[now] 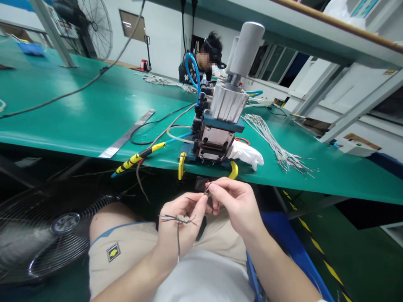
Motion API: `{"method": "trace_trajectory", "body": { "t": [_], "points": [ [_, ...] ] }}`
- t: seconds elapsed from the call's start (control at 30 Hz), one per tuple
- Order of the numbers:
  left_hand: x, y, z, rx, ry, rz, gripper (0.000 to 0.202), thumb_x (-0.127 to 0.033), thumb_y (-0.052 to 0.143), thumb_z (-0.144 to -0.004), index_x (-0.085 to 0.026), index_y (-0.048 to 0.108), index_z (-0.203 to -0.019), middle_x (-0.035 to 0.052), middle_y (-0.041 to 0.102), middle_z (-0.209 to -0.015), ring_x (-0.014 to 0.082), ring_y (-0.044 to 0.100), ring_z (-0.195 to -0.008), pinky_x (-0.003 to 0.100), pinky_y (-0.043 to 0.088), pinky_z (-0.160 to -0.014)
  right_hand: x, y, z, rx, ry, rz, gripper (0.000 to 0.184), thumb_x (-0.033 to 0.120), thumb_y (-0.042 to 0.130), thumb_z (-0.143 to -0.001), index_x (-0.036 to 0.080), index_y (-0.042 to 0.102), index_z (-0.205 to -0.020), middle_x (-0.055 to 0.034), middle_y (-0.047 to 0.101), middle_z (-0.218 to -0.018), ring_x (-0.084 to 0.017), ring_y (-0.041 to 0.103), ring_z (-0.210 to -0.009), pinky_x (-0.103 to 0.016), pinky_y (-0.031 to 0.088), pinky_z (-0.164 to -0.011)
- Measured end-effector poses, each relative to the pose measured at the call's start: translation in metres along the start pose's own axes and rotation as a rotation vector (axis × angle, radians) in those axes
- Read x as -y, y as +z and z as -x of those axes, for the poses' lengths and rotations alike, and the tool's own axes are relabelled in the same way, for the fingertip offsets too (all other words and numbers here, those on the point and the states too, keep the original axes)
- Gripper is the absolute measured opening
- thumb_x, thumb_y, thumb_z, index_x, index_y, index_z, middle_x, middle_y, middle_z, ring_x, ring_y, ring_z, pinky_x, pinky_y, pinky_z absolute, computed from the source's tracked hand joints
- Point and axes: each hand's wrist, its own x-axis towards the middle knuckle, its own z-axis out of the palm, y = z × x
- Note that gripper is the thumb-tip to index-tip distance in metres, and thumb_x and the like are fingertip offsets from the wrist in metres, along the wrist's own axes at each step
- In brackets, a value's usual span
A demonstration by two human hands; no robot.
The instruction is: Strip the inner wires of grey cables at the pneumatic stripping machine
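Thin wires (206,188), red and black at least, are between the two hands, above the lap and just short of the surface (78,126) edge; exact count not readable, fingers cover most of them. Left hand (185,207): thumb and fingers pinched together on the wires. Right hand (234,203): thumb and index fingertip closed on the same wires, other fingers curled, partly hidden. One dark cable (178,241) lies over the left hand, its end splayed into fine strands, too small to count; lower end runs out of sight near the shirt. Beyond: one press (220,134) at the surface edge, two cylinders on top, one mostly behind the other. Two yellow clamps (181,165) at its base. One white bag (247,154) beside it, contents hidden. One metal strip (126,134) to the left. Two cable bundles, one right (280,151), one far left (170,82); strands overlap, no count. Two fans, lower one (66,222) cut off at left, upper one (94,26) cut off on top. One other person (204,58) behind the press, hands hidden.
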Motion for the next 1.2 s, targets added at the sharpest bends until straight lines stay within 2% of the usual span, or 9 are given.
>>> {"method": "trace_trajectory", "body": {
  "t": [0.2, 0.43, 0.6, 0.97, 1.07, 1.2],
  "points": [
    [-0.0029, -0.0003, -0.0023, -0.075, -0.071, 0.052, 0.008, -0.017, 0.068, -0.085, -0.017, 0.071, -0.077, -0.0021, 0.073, -0.064, 0.0096, 0.069, -0.058, 0.014, 0.056, -0.059, -0.0023, 0.0013, 0.0018, -0.031, -0.025, 0.032, 0.014, 0.028, 0.076, -0.079, 0.016, 0.075, -0.072, 0.0022, 0.06, -0.054, -0.009, 0.054, -0.04, -0.02, 0.045, -0.039],
    [-0.0071, -0.0019, -0.0019, -0.038, -0.189, 0.152, 0.008, -0.02, 0.07, -0.084, -0.017, 0.071, -0.077, -0.0007, 0.073, -0.062, 0.0107, 0.068, -0.058, 0.017, 0.057, -0.062, -0.0017, 0.0037, 0.0, -0.027, 0.037, -0.029, 0.019, 0.035, 0.077, -0.079, 0.016, 0.073, -0.079, 0.0036, 0.057, -0.046, -0.01, 0.051, -0.038, -0.02, 0.045, -0.037],
    [-0.0051, -0.002, -0.0006, -0.075, -0.119, 0.054, 0.006, -0.02, 0.069, -0.085, -0.017, 0.072, -0.08, -0.0006, 0.074, -0.065, 0.0102, 0.069, -0.059, 0.014, 0.055, -0.059, 0.0025, 0.0081, 0.0075, -0.108, -0.078, 0.078, 0.016, 0.03, 0.077, -0.08, 0.017, 0.068, -0.074, 0.0026, 0.061, -0.052, -0.01, 0.054, -0.042, -0.02, 0.049, -0.041],
    [-0.0013, -0.0037, 0.0028, -0.032, 0.067, -0.102, 0.008, -0.018, 0.067, -0.087, -0.018, 0.075, -0.084, 0.0009, 0.076, -0.07, 0.0111, 0.07, -0.059, 0.014, 0.055, -0.056, 0.0035, 0.0085, -0.0004, -0.033, 0.018, 0.038, 0.019, 0.032, 0.077, -0.079, 0.015, 0.07, -0.072, 0.0026, 0.059, -0.046, -0.009, 0.052, -0.038, -0.019, 0.046, -0.039],
    [-0.0014, -0.0032, 0.0027, -0.036, 0.051, -0.078, 0.008, -0.018, 0.067, -0.087, -0.018, 0.074, -0.084, 0.0012, 0.076, -0.07, 0.0118, 0.071, -0.06, 0.015, 0.056, -0.057, 0.003, 0.0083, -0.0011, -0.009, 0.04, 0.014, 0.022, 0.034, 0.078, -0.078, 0.015, 0.068, -0.071, 0.003, 0.058, -0.045, -0.009, 0.051, -0.037, -0.019, 0.045, -0.038],
    [-0.0043, -0.0023, 0.0003, -0.06, -0.054, 0.013, 0.007, -0.019, 0.068, -0.085, -0.017, 0.072, -0.08, 0.0008, 0.075, -0.066, 0.0119, 0.07, -0.058, 0.016, 0.056, -0.058, 0.0016, 0.009, 0.0007, -0.008, 0.033, -0.003, 0.022, 0.035, 0.077, -0.079, 0.016, 0.068, -0.072, 0.003, 0.058, -0.047, -0.009, 0.052, -0.038, -0.02, 0.045, -0.039]
  ]
}}
